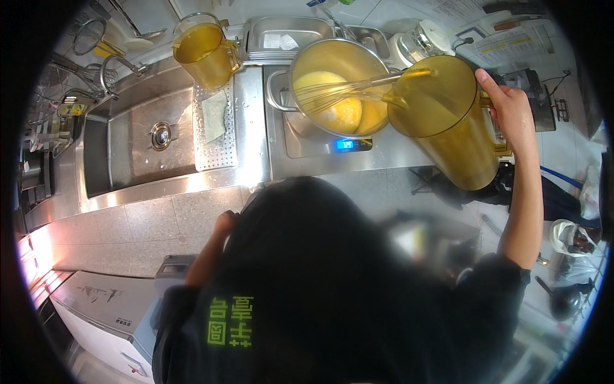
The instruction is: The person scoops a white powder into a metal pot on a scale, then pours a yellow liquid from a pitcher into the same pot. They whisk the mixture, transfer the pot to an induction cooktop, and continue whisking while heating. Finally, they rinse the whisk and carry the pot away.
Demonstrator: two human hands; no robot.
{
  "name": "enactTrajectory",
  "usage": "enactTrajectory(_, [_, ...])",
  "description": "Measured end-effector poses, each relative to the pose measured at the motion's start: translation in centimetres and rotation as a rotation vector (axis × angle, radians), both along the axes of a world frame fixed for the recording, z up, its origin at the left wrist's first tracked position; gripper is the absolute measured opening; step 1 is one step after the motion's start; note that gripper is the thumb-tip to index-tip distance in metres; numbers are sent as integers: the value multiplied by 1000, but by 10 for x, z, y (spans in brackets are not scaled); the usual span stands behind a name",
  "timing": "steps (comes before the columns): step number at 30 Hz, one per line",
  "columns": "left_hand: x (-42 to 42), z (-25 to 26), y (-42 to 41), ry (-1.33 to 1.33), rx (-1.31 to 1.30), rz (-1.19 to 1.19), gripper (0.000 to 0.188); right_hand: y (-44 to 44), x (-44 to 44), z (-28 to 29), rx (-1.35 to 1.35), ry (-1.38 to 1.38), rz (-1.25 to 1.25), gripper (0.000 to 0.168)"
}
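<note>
My right hand (511, 113) grips the handle of a large amber plastic pitcher (460, 149), tilted with its spout over the rim of a steel pot. Pale liquid shows inside the pitcher. The steel pot (312, 122) holds yellow liquid and stands on a digital scale (355, 145) with a lit display. A wire whisk (336, 91) leans in the pot, its handle at the rim by the pitcher. My left hand (226, 223) is low beside the body, curled near the dark clothing; whether it holds anything is hidden.
A steel sink (139, 139) lies at left, with a green cloth (214, 117) on a perforated tray (201, 156) at its right edge. Another amber pitcher (206, 62) stands behind the tray. Steel pans (292, 29) and a glass-and-white container (424, 41) stand behind the pot.
</note>
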State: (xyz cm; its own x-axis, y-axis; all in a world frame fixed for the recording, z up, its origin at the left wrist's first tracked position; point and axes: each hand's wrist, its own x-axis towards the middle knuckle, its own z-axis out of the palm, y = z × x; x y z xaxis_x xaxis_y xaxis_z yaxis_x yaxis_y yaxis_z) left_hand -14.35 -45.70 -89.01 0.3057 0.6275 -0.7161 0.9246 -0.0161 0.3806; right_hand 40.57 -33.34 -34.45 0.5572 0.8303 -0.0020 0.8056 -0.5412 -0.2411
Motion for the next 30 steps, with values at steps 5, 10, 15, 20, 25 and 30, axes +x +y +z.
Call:
enactTrajectory(5, [3, 5, -1, 4, -17, 55, 42, 1, 2, -1, 0, 5, 10, 73])
enactTrajectory(10, [3, 2, 1, 51, -41, 100, 45, 1, -2, 0, 26, 9, -4, 73])
enactTrajectory(15, [-1, -8, -1, 54, -44, 99, 45, 2, -6, 3, 9, -7, 9, 73])
enactTrajectory(20, [2, -2, 1, 51, -51, 52, 44, 2, -4, 2, 11, -15, 6, 73])
enactTrajectory(25, [-2, -15, -1, 62, -45, 65, 43, 4, -6, 3, 2, -16, 1, 73])
enactTrajectory(30, [4, 1, 2, 40, -49, 99, 44, 4, -8, 5, 3, -20, 2, 73])
